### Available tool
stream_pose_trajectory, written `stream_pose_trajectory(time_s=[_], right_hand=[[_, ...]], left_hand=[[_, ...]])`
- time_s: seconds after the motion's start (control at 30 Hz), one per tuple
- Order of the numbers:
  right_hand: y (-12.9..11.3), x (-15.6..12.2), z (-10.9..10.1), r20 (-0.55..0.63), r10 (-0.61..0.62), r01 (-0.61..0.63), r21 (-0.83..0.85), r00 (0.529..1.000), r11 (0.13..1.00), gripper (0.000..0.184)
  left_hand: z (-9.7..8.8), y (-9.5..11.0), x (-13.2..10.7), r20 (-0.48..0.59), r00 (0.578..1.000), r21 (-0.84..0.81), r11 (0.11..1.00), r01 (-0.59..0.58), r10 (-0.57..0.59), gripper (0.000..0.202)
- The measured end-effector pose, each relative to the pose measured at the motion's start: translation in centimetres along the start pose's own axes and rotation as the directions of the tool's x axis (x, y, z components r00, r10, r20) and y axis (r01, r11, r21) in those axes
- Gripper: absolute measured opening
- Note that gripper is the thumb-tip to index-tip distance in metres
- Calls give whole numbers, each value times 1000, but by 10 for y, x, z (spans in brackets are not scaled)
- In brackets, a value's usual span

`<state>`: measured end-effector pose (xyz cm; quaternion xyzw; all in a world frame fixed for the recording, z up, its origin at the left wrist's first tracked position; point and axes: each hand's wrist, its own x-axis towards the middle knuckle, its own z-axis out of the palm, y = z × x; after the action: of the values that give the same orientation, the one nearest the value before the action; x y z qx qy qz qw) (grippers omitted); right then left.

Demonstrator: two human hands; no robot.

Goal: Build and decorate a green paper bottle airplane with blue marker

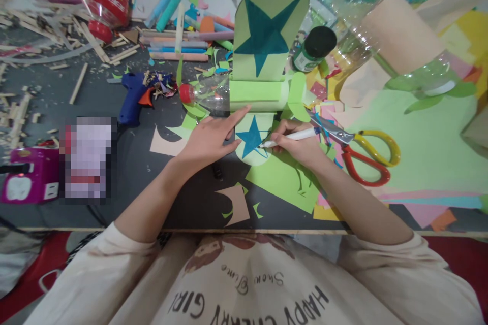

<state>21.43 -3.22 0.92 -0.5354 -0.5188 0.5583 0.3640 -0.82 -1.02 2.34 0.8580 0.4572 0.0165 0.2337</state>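
Note:
My right hand (292, 137) grips a white marker (301, 134), its tip on the rounded end of a light green paper piece (249, 155). There a blue star (249, 137) is coloured in on its left part, with outlined points on the right. My left hand (215, 137) lies on the paper's left side, index finger stretched out and thumb apart. Above, the green paper wraps a clear plastic bottle (211, 92) with a red cap. A larger dark teal star (265, 33) fills the paper's far end. What the left hand's curled fingers touch is hidden.
Scissors (348, 142) with red and yellow handles lie right of my right hand. A blue glue gun (131, 96), a phone-like blurred object (89, 157) and a purple box (32, 175) are left. Behind stand a dark-capped jar (314, 48) and markers (179, 51). Paper scraps (234, 205) lie near the edge.

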Motion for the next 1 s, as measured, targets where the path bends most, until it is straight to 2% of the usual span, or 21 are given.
stream_pose_trajectory(time_s=[0.27, 0.5, 0.6, 0.77, 1.0], right_hand=[[1, 0, -1, 13, -1, 2, -107, 1000, 994, 24], [-1, 1, -2, 72, 40, -37, -41, 997, 998, 22], [-3, 1, -2, 55, 27, -27, -3, 998, 1000, 20], [-2, 0, 0, 12, -1, 2, -31, 1000, 1000, 23], [-1, 0, -1, 27, -3, 5, -96, 1000, 995, 21]], left_hand=[[1, -1, 1, -3, 1000, -8, 1000, -2, 1, 66], [1, -1, 0, -5, 1000, -12, 1000, -12, 12, 64], [2, -2, 0, -17, 1000, -10, 1000, -17, 17, 64], [1, -2, 0, -2, 1000, -3, 1000, -4, 4, 64], [2, -2, 0, -6, 1000, -8, 1000, -12, 12, 65]])
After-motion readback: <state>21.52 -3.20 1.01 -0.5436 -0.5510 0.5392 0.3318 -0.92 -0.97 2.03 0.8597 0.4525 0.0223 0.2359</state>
